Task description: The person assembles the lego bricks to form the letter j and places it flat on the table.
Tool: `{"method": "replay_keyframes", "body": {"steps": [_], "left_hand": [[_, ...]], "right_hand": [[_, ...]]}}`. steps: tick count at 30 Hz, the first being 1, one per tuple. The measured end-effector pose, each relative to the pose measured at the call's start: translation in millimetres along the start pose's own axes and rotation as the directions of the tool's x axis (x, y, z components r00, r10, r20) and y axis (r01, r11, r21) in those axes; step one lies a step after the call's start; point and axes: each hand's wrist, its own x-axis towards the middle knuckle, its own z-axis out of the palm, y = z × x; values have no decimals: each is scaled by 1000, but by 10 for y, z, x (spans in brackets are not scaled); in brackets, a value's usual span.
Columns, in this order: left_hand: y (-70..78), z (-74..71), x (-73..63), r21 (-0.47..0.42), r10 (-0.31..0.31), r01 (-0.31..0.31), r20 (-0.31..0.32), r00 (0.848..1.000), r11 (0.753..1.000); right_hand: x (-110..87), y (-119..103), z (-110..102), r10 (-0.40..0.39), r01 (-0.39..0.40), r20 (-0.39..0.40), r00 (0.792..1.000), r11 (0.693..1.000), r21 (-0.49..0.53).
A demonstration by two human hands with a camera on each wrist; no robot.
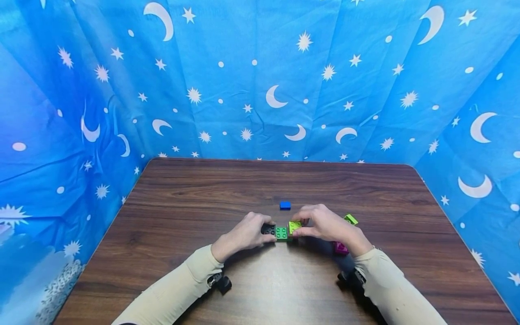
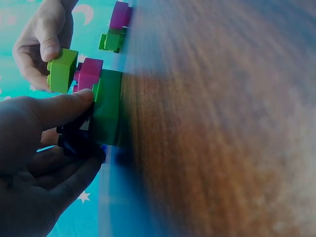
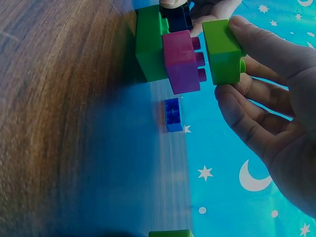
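Note:
A long green brick point(image 1: 281, 233) lies on the table with a black brick point(image 3: 179, 19) and a magenta brick point(image 3: 181, 61) on top, at its two ends. My left hand point(image 1: 246, 231) holds the black brick between thumb and fingers at the left end. Between thumb and fingertips, my right hand point(image 1: 323, 223) pinches a lime brick point(image 3: 222, 52). The lime brick sits just over the magenta brick's studs, slightly tilted, with a thin gap showing in the right wrist view. Its own studs face up.
A small blue brick point(image 1: 285, 206) lies behind the hands. Beyond my right wrist are another lime brick point(image 1: 350, 219) and another magenta brick point(image 1: 341, 248), partly hidden by the arm. A blue star-and-moon cloth point(image 1: 243, 81) hangs around the wooden table point(image 1: 195, 189).

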Motion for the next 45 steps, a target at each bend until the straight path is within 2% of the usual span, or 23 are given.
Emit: {"method": "replay_keyframes", "body": {"steps": [8,28,45], "left_hand": [[-7,-2,7,12,-2,2,7,1000,1000],[-8,-19,-5,6,1,-1,6,1000,1000],[-3,-11,-4,-2,2,-2,-6,1000,1000]], "right_hand": [[16,-8,-34,27,-27,17,999,999,-20],[48,15,11,24,-24,13,1000,1000,-9],[35,12,34,102,-102,9,995,994,35]]}}
